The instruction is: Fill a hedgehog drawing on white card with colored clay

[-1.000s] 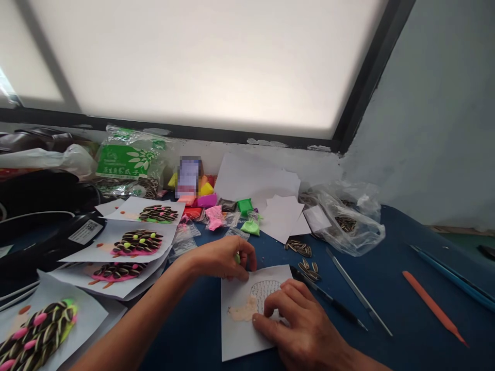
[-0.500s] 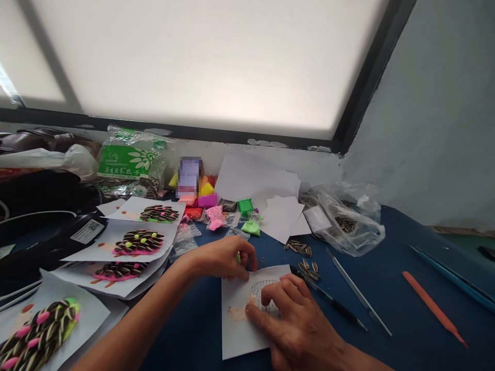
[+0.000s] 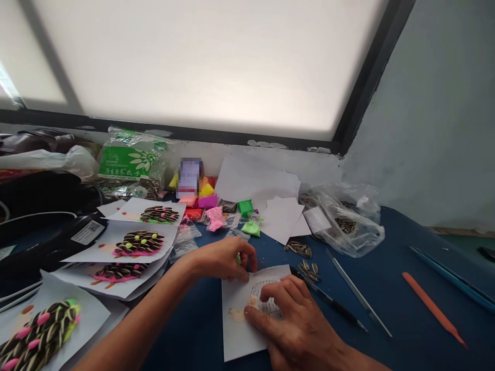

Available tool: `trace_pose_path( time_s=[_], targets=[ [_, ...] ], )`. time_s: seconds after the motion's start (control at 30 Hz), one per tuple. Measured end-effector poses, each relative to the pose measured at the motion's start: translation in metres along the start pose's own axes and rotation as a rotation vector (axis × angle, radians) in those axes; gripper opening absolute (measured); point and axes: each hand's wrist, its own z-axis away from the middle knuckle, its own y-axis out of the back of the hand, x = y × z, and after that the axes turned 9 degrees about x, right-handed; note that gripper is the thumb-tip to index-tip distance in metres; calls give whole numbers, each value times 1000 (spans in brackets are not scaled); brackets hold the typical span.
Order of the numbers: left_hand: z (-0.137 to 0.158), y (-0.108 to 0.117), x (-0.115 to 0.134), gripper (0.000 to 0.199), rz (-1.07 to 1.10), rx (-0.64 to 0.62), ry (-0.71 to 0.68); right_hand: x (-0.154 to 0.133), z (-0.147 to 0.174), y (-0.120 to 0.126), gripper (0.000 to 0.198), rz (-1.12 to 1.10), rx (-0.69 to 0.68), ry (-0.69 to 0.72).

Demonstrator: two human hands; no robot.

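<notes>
Before me lies a white paper sheet (image 3: 242,337) with a hatched ink outline and flattened peach clay (image 3: 236,314) on it. My right hand (image 3: 294,314) rests over the sheet, fingers bent and apart, its thumb tip on the peach clay's edge. At the sheet's upper left edge, my left hand (image 3: 228,257) is curled closed around a bit of light green clay (image 3: 238,259), mostly hidden by the fingers. Sunflower seeds (image 3: 309,270) lie in small piles beyond the right hand, and a black pen (image 3: 336,301) lies beside it.
Finished hedgehog pictures (image 3: 139,242) with seeds are stacked at left. Colored clay packets (image 3: 214,219), a seed bag (image 3: 126,162), blank paper (image 3: 284,216) and a plastic bag (image 3: 348,221) line the wall. A silver tool (image 3: 359,293) and an orange clay knife (image 3: 433,306) lie right.
The paper has turned very slightly, and my right thumb has shifted a little to the left on the peach clay. My left hand stays nearly still.
</notes>
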Motion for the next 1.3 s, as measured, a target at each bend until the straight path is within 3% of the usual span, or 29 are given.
trace_pose_path(
  time_s=[0.3, 0.47, 0.73, 0.93, 1.3],
  targets=[
    [1, 0, 2, 18, -12, -1, -3, -1, -1, 1, 32, 0, -56, -60],
    [1, 1, 3, 19, -19, -4, -7, 2, 4, 2, 35, -6, 55, -37],
    [2, 0, 5, 24, -26, 21, 18, -3, -4, 8, 28, -12, -40, -100],
    [4, 1, 7, 22, -42, 23, 22, -1, 1, 8, 29, -8, 108, -38],
    [2, 0, 5, 22, -36, 4, -14, -4, -1, -1, 18, 15, 153, 23]
  ],
)
